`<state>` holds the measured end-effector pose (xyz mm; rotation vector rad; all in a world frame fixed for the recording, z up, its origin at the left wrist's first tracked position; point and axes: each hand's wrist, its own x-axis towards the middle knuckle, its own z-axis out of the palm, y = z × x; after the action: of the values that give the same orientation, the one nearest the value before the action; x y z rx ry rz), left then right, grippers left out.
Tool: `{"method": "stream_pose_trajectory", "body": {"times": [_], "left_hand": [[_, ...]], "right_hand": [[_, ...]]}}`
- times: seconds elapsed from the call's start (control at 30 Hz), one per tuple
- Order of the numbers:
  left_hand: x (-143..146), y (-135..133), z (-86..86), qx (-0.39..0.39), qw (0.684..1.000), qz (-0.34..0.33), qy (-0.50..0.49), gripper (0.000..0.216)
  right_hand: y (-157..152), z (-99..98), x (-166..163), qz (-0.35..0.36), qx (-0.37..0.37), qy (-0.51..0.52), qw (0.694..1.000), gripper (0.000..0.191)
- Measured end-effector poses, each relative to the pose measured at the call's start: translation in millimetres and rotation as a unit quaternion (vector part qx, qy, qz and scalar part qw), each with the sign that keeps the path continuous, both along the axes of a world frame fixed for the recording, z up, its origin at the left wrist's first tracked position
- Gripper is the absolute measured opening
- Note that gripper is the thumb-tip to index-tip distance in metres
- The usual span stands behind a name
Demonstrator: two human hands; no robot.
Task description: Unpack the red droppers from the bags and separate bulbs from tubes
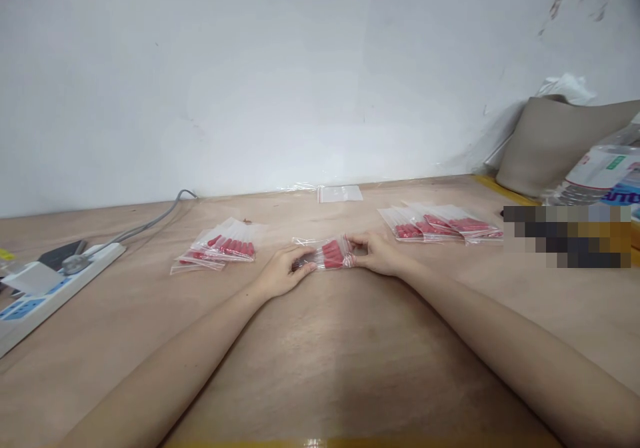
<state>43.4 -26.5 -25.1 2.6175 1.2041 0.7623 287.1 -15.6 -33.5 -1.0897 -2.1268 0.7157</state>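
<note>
Between my two hands, low over the middle of the table, is a clear zip bag (332, 253) with several red tube-shaped pieces in it. My left hand (286, 268) pinches its left end between thumb and fingers. On the other end, near the red-striped zip edge, my right hand (376, 253) has thumb and fingertips closed. To the left lies a pile of similar bags (231, 243) with red pieces, partly overlapping. A wider fanned row of such bags (440, 224) rests on the right. What the red pieces are exactly is too small to tell.
A flat white zip bag (341, 194) lies by the wall. At left sits a power strip (95, 265) with a grey cable (150, 225), a white charger (34, 279) and a dark phone-like object (63, 255). A grey-brown container (555, 141) and a plastic bottle (597, 171) stand at right.
</note>
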Motion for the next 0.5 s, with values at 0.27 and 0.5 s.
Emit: {"method": "stream_pose_trajectory", "body": {"times": [0.27,0.5], "left_hand": [[-2,1,-3.7,0.030,0.999,-0.010,-0.026,0.031],[-1,0,-1.7,0.028,0.999,-0.020,-0.038,0.029]], "right_hand": [[6,-6.7,-8,0.016,-0.077,0.080,0.994,0.034],[5,-8.3,-14,-0.002,-0.062,0.056,0.996,0.037]]}}
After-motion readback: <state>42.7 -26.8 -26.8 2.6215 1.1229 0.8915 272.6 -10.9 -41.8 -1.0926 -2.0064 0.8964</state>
